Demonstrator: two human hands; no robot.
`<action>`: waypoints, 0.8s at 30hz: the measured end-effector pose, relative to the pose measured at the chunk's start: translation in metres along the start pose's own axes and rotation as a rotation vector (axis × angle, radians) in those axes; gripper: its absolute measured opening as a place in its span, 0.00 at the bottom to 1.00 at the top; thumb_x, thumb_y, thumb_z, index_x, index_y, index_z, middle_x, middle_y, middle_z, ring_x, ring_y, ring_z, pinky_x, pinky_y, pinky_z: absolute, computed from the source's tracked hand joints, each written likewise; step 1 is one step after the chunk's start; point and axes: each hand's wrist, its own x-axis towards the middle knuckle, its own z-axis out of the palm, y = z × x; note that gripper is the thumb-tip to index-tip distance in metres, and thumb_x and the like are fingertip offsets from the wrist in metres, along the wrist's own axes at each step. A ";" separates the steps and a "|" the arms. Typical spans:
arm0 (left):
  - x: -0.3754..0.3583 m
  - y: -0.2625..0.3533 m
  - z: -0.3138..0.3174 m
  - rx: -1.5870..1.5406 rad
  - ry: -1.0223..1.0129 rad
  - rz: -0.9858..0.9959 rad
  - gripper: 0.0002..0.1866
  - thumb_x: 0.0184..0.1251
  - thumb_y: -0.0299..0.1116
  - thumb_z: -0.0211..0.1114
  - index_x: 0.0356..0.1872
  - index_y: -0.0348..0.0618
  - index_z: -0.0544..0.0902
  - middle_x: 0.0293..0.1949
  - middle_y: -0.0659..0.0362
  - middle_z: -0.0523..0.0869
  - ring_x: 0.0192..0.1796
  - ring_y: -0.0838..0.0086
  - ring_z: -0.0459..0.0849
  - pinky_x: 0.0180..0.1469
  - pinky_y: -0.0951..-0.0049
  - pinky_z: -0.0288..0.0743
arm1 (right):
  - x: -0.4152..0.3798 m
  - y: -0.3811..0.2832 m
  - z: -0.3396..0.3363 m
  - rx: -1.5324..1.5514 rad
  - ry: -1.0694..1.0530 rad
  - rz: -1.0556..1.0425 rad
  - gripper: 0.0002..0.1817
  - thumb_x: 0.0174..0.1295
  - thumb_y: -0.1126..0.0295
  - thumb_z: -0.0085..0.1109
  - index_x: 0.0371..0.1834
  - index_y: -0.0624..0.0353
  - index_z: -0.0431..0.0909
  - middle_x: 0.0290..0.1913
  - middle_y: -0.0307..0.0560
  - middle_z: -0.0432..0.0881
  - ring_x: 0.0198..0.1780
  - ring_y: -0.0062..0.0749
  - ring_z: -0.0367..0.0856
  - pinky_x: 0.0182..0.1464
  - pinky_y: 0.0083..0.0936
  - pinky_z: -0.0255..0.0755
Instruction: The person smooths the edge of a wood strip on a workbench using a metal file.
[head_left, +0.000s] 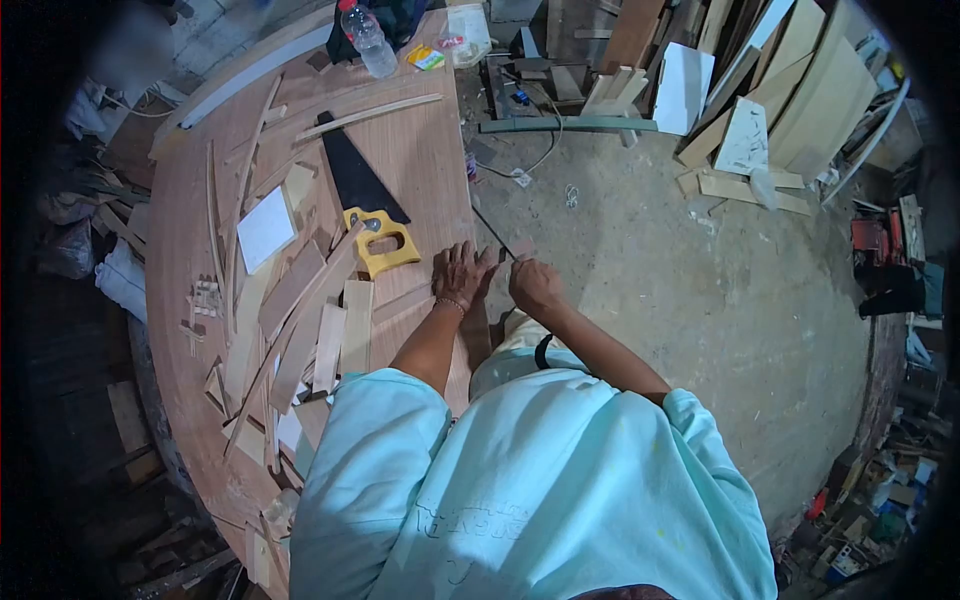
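My left hand [460,272] lies with its fingers spread on the edge of the wooden tabletop [425,170]; anything under the palm is hidden. My right hand [537,287], just beyond that edge, is closed around the near end of a thin dark tool [490,229]. The tool slants up and left along the table's edge, and its exact kind cannot be made out. Beside my left hand rests a handsaw [365,190] with a black blade and a yellow handle. Wood offcuts [300,285] are piled left of the saw.
A plastic bottle [370,42] and a yellow packet [426,57] lie at the table's far end. Thin wood strips [212,215] lie along its left side. Boards and panels [745,140] lean at the back right. A cord [540,160] lies on the concrete floor [690,290].
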 end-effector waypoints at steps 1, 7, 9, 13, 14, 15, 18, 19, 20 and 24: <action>-0.001 0.005 -0.008 -0.001 0.002 0.006 0.16 0.56 0.42 0.43 0.47 0.58 0.66 0.43 0.53 0.66 0.48 0.64 0.64 0.47 0.65 0.56 | 0.001 0.000 0.003 -0.004 0.001 0.005 0.09 0.48 0.71 0.40 0.27 0.65 0.69 0.17 0.48 0.71 0.19 0.34 0.72 0.21 0.26 0.66; -0.003 0.010 -0.029 -0.132 -0.004 -0.110 0.14 0.55 0.41 0.46 0.43 0.54 0.68 0.38 0.53 0.67 0.45 0.63 0.65 0.44 0.64 0.57 | 0.001 -0.005 0.009 -0.038 0.179 -0.045 0.09 0.46 0.72 0.42 0.27 0.66 0.68 0.16 0.46 0.72 0.19 0.32 0.73 0.16 0.26 0.65; -0.001 0.008 -0.018 -0.009 0.061 -0.004 0.15 0.54 0.43 0.47 0.43 0.53 0.69 0.38 0.53 0.67 0.45 0.62 0.64 0.44 0.62 0.57 | -0.012 -0.007 -0.002 0.018 0.024 0.037 0.07 0.45 0.71 0.43 0.25 0.63 0.68 0.17 0.44 0.71 0.18 0.32 0.72 0.17 0.24 0.64; -0.008 0.010 -0.007 -0.071 0.117 0.002 0.16 0.52 0.43 0.48 0.42 0.53 0.70 0.39 0.52 0.68 0.45 0.61 0.64 0.44 0.60 0.57 | -0.036 -0.005 -0.025 0.076 -0.140 0.163 0.05 0.45 0.71 0.43 0.23 0.59 0.68 0.17 0.42 0.69 0.20 0.30 0.70 0.19 0.23 0.63; -0.012 0.009 0.003 -0.037 0.187 0.005 0.16 0.52 0.43 0.48 0.43 0.53 0.71 0.40 0.52 0.68 0.46 0.61 0.64 0.44 0.60 0.57 | -0.042 -0.004 -0.022 0.008 0.015 0.051 0.04 0.45 0.71 0.43 0.21 0.58 0.68 0.17 0.41 0.68 0.20 0.29 0.69 0.20 0.23 0.63; -0.010 0.006 0.004 0.005 0.281 0.009 0.17 0.52 0.43 0.48 0.43 0.52 0.71 0.41 0.51 0.68 0.46 0.61 0.64 0.44 0.60 0.57 | -0.040 -0.001 -0.018 -0.073 0.193 -0.066 0.03 0.45 0.71 0.43 0.20 0.56 0.67 0.17 0.40 0.67 0.21 0.28 0.68 0.21 0.23 0.62; -0.003 0.005 -0.011 0.060 0.208 -0.003 0.16 0.52 0.42 0.47 0.42 0.51 0.71 0.42 0.51 0.68 0.45 0.61 0.65 0.45 0.60 0.58 | -0.013 0.002 0.018 0.072 0.098 0.054 0.02 0.44 0.72 0.44 0.18 0.56 0.66 0.16 0.39 0.65 0.21 0.27 0.67 0.21 0.22 0.61; -0.006 0.006 -0.011 0.020 0.208 0.011 0.16 0.52 0.42 0.47 0.42 0.51 0.71 0.42 0.51 0.68 0.45 0.61 0.65 0.45 0.60 0.58 | -0.010 -0.001 0.027 0.101 0.182 0.055 0.02 0.43 0.72 0.44 0.17 0.56 0.66 0.15 0.40 0.65 0.20 0.27 0.67 0.20 0.22 0.61; -0.008 0.006 -0.009 0.018 0.204 0.015 0.16 0.52 0.42 0.47 0.42 0.51 0.71 0.42 0.51 0.68 0.45 0.61 0.65 0.45 0.60 0.58 | -0.017 -0.003 0.037 0.134 0.245 0.059 0.02 0.42 0.72 0.44 0.17 0.56 0.66 0.15 0.40 0.65 0.19 0.28 0.66 0.19 0.22 0.60; -0.004 0.007 -0.009 0.006 0.232 -0.047 0.16 0.51 0.44 0.49 0.41 0.53 0.72 0.39 0.54 0.68 0.44 0.63 0.66 0.44 0.63 0.59 | -0.005 -0.005 0.031 0.072 0.205 0.092 0.03 0.43 0.72 0.44 0.18 0.57 0.66 0.15 0.42 0.66 0.18 0.31 0.67 0.18 0.25 0.62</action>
